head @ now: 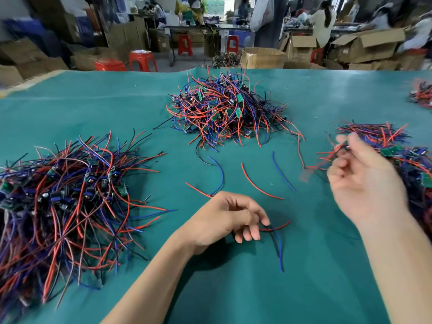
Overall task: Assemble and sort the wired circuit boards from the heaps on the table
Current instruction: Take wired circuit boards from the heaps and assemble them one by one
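Note:
My left hand [230,218] hovers low over the green table cover [233,288] and pinches a small bunch of red, blue and black wires [278,244] that trail to the right and down. My right hand [364,183], blurred by motion, is raised at the right with fingers curled; a wired board [327,155] seems to hang from its fingertips. Three heaps of wired circuit boards lie around: a left heap [70,195], a middle far heap [224,108] and a right heap [397,155] behind my right hand.
Loose wires lie between the hands and the middle heap: a blue wire [218,169], a red wire [257,185], another blue wire [282,171]. A further small heap [422,93] sits at the far right edge. Beyond the table stand cardboard boxes, red stools and people.

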Demonstrator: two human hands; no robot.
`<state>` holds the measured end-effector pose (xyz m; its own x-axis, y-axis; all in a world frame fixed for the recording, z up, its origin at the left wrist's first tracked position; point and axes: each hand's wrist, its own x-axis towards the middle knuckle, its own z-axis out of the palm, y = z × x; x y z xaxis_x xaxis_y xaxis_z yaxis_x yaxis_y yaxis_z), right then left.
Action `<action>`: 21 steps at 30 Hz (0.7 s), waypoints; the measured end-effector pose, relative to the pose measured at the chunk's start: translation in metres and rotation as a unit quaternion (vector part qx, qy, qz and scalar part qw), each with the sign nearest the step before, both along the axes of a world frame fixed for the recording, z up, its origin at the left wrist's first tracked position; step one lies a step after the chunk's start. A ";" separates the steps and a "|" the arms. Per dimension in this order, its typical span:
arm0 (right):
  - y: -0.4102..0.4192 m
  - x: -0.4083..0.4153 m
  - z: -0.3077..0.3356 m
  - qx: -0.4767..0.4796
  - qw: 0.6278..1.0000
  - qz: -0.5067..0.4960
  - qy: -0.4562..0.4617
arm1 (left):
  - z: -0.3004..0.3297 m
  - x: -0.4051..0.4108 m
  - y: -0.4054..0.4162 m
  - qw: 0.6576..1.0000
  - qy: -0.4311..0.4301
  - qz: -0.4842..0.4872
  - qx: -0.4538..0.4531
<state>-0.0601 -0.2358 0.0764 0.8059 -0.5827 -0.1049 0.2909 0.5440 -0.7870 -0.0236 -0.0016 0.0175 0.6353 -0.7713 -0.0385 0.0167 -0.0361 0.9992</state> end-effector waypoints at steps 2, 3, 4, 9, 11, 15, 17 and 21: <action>0.017 -0.005 0.014 -0.057 0.997 0.051 -0.013 | -0.002 0.000 -0.001 1.000 0.002 0.017 -0.003; 0.033 -0.006 0.022 -0.099 0.991 0.088 -0.015 | -0.003 0.001 -0.001 1.000 0.001 0.025 -0.005; 0.051 -0.005 0.028 -0.138 0.982 0.125 -0.016 | -0.004 0.001 -0.001 0.999 0.000 0.032 -0.009; 0.162 0.031 0.057 -0.303 0.892 0.336 -0.004 | -0.001 -0.002 -0.004 0.998 0.005 0.057 -0.040; 0.192 0.047 0.069 -0.363 0.825 0.432 -0.009 | 0.001 -0.004 -0.004 0.997 0.001 0.058 -0.041; 0.190 0.084 0.071 -0.650 0.673 0.352 0.017 | -0.002 0.001 -0.002 0.997 0.023 0.055 -0.054; 0.162 0.105 0.059 -0.654 0.688 0.305 0.071 | -0.004 0.003 -0.002 0.996 0.033 0.061 -0.051; 0.103 0.142 0.021 -0.614 0.718 0.226 0.236 | -0.006 0.004 -0.002 0.996 0.035 0.062 -0.051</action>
